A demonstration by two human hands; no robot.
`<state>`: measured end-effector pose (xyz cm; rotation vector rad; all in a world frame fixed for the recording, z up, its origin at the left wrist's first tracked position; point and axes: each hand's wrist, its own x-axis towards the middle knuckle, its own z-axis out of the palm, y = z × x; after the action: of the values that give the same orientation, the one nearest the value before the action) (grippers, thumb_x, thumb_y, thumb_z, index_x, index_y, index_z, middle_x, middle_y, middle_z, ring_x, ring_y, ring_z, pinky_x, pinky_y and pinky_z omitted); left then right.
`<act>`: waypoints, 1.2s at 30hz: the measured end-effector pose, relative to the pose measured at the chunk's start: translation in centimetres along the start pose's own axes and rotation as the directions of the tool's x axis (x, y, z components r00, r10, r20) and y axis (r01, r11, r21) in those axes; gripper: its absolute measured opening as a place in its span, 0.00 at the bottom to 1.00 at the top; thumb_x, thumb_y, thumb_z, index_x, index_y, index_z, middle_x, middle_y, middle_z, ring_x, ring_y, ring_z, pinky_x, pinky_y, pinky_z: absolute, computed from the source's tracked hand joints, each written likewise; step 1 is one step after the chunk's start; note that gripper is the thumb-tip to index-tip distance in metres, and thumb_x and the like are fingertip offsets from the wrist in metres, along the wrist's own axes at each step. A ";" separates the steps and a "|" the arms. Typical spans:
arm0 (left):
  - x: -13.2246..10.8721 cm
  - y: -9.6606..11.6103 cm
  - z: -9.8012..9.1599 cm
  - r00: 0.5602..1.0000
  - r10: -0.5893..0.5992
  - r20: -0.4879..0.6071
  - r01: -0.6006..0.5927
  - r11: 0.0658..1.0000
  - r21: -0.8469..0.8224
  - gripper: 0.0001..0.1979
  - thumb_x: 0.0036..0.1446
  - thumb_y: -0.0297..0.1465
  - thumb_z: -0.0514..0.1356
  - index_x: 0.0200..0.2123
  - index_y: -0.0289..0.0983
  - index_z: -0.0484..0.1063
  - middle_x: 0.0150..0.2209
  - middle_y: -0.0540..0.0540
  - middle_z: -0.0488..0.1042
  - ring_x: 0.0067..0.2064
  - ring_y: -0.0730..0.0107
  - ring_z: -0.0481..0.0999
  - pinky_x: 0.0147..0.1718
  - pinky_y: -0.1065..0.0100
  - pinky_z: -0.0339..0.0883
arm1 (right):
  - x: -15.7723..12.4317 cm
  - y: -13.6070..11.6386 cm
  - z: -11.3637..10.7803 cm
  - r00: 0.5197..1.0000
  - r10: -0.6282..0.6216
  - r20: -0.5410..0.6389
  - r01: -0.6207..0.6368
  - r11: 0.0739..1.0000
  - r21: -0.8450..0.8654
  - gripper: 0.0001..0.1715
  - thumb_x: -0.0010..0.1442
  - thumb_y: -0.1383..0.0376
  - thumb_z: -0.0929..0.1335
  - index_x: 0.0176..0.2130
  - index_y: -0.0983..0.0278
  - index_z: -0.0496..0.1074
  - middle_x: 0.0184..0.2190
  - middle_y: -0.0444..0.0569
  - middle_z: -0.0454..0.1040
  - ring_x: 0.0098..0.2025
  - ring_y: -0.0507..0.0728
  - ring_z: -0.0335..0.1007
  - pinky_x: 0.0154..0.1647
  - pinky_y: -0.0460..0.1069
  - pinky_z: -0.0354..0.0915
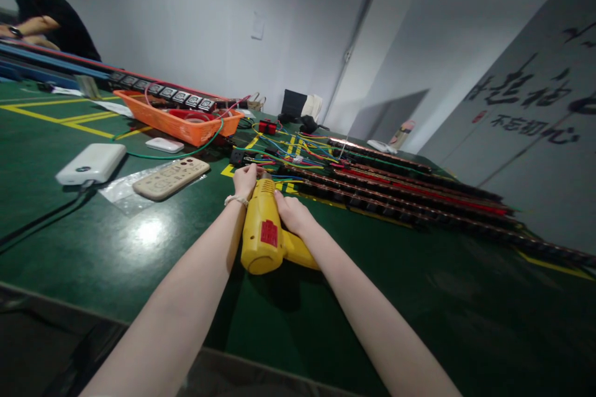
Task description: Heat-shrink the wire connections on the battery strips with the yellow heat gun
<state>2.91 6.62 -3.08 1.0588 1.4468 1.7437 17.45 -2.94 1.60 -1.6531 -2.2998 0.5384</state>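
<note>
My right hand (292, 212) is wrapped round the handle of a yellow power screwdriver (263, 232) with a red label, its nose pointing away from me. My left hand (245, 180) is closed just ahead of the tool's nose, pinching something small that I cannot make out among coloured wires (298, 152). Both hands rest over the green table (116, 242). Right of the hands, several long black power strips (419, 195) with red and copper bars lie side by side, running off to the right.
An orange tray (177, 124) with red tape stands at the back left, a long strip of sockets (162, 92) behind it. A beige remote (171, 178), a white power bank (92, 163) and a small white device (164, 144) lie left. Another person (46, 18) sits far left.
</note>
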 end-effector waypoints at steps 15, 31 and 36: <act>0.1 -0.1 0.1 0.999 -0.003 0.032 0.005 0.998 -0.063 0.15 0.45 0.35 0.50 0.23 0.32 0.74 0.28 0.41 0.76 0.31 0.66 0.74 0.32 0.70 0.66 | 0.1 0.7 0.0 1.000 0.008 0.014 -0.008 1.000 -0.010 0.51 0.57 0.41 0.40 0.41 0.69 0.72 0.43 0.62 0.71 0.47 0.65 0.66 0.45 0.55 0.60; 0.1 -0.5 0.3 0.998 0.033 0.059 -0.028 0.996 -0.082 0.15 0.47 0.34 0.50 0.25 0.33 0.73 0.29 0.41 0.76 0.35 0.65 0.75 0.36 0.68 0.66 | -1.6 5.5 -2.4 0.990 0.135 -0.044 -0.130 0.986 0.101 0.46 0.58 0.40 0.45 0.40 0.70 0.72 0.41 0.60 0.71 0.42 0.60 0.67 0.43 0.51 0.58; 0.1 -0.4 0.4 0.993 0.097 0.073 -0.105 0.987 0.118 0.15 0.49 0.34 0.50 0.28 0.33 0.74 0.28 0.43 0.75 0.35 0.65 0.74 0.35 0.69 0.64 | -2.7 6.9 -3.4 0.981 0.180 -0.073 -0.173 0.981 0.089 0.44 0.60 0.43 0.46 0.42 0.70 0.72 0.41 0.61 0.71 0.42 0.60 0.67 0.44 0.50 0.57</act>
<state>3.21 6.98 -3.44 1.2623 1.4961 1.6902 25.62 -3.01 1.60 -1.8153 -2.0591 0.5840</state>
